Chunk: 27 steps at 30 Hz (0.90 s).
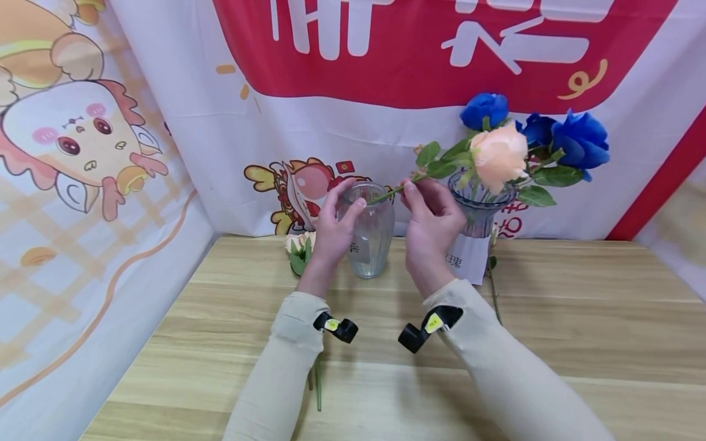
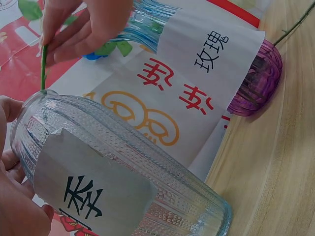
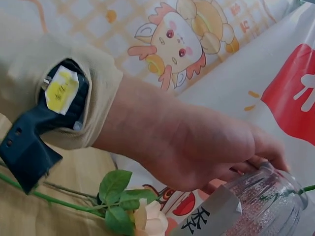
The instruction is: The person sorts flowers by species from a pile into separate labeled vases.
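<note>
My left hand (image 1: 331, 229) grips the neck of a clear ribbed glass vase (image 1: 371, 245), fingers and thumb on either side of its mouth. That vase stands upright on the table and bears a white paper label (image 2: 93, 191). With thumb and fingers my right hand (image 1: 432, 226) pinches the green stem (image 2: 44, 64) of a peach rose (image 1: 499, 156). The stem slants down to the left, its lower end at the vase's mouth. The bloom leans right, in front of several blue roses (image 1: 580, 139) standing in a bluish-purple glass vase (image 1: 481, 214).
Another peach flower (image 3: 150, 219) lies left of the clear vase, its stem (image 1: 318, 386) pointing toward me under the left forearm. A thin stem (image 1: 494, 291) lies by the labelled purple vase. Behind the wooden table (image 1: 579, 331) hangs a printed cloth (image 1: 209, 153).
</note>
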Each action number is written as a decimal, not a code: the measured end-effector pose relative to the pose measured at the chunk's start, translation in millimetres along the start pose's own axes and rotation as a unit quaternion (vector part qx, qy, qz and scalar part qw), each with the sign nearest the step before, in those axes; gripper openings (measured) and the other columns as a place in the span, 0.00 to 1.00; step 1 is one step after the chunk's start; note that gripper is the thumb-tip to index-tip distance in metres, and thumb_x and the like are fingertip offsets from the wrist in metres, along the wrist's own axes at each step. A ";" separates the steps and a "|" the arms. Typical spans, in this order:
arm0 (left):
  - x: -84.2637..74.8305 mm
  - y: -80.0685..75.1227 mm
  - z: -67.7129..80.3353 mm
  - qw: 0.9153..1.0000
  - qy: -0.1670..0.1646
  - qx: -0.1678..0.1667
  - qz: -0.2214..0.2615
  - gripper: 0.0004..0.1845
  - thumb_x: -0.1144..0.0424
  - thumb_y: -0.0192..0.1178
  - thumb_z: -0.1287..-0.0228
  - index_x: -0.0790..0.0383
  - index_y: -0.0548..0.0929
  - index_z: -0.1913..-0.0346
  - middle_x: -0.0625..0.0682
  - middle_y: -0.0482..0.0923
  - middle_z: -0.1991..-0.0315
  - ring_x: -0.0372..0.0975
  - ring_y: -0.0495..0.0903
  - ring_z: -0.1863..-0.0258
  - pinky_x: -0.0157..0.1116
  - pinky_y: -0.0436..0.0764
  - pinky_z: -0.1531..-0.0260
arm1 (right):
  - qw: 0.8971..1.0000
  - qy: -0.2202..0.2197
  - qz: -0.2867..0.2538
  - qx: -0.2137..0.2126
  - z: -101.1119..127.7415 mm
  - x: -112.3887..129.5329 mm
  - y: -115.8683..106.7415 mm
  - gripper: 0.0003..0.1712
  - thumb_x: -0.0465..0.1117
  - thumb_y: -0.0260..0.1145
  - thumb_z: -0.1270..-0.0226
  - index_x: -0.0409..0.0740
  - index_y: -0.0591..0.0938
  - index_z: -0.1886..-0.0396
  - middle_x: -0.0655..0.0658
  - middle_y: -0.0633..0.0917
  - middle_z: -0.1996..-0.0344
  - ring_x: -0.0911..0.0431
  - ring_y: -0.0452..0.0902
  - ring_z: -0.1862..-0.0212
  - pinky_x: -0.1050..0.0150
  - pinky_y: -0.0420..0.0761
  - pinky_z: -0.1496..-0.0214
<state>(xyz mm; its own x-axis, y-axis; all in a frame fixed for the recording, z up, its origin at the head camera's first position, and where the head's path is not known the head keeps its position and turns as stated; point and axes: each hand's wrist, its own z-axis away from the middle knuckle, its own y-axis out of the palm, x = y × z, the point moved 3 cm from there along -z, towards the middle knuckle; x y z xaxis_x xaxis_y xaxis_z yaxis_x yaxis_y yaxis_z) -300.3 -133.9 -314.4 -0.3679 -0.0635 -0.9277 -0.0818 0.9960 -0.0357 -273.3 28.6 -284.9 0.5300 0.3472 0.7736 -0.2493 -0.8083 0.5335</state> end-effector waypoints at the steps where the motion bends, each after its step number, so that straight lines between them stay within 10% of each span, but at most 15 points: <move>1: -0.1 0.2 0.1 1.000 0.000 0.000 0.001 0.28 0.56 0.61 0.21 0.52 0.71 0.23 0.46 0.71 0.24 0.39 0.65 0.20 0.50 0.61 0.16 | 1.000 0.001 0.003 0.002 -0.6 -1.6 1.1 0.13 0.33 0.75 0.32 0.35 0.88 0.49 0.42 0.91 0.56 0.53 0.90 0.52 0.59 0.90 0.44; 11: 0.0 1.3 -0.1 1.000 0.008 0.000 -0.004 0.29 0.57 0.60 0.21 0.54 0.70 0.22 0.47 0.69 0.23 0.41 0.64 0.19 0.52 0.60 0.16 | 0.994 0.029 0.095 0.039 -12.2 -11.9 18.5 0.16 0.35 0.75 0.31 0.39 0.90 0.44 0.37 0.91 0.48 0.58 0.88 0.52 0.65 0.89 0.45; 19: -0.6 1.2 0.1 1.000 0.013 -0.001 0.005 0.30 0.59 0.60 0.22 0.56 0.69 0.21 0.49 0.68 0.22 0.43 0.63 0.19 0.53 0.59 0.16 | 0.953 0.044 0.280 0.105 -19.5 -17.8 24.5 0.15 0.40 0.73 0.28 0.45 0.91 0.44 0.43 0.92 0.46 0.53 0.89 0.46 0.62 0.89 0.45; 27: -0.5 1.8 0.5 1.000 0.000 -0.005 0.000 0.31 0.57 0.61 0.23 0.51 0.69 0.21 0.49 0.66 0.21 0.43 0.63 0.18 0.48 0.61 0.16 | 0.945 0.120 0.276 0.129 -14.3 -19.4 5.1 0.18 0.46 0.67 0.22 0.46 0.88 0.39 0.45 0.89 0.39 0.56 0.84 0.37 0.58 0.83 0.33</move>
<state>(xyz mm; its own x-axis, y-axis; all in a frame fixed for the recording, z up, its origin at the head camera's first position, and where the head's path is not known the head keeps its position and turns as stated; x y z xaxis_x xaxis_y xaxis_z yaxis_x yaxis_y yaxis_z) -299.8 -132.1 -314.2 -0.3670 -0.0638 -0.9280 -0.0915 0.9953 -0.0323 -296.5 24.6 -292.3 0.1690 -0.0880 0.9817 -0.2124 -0.9759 -0.0509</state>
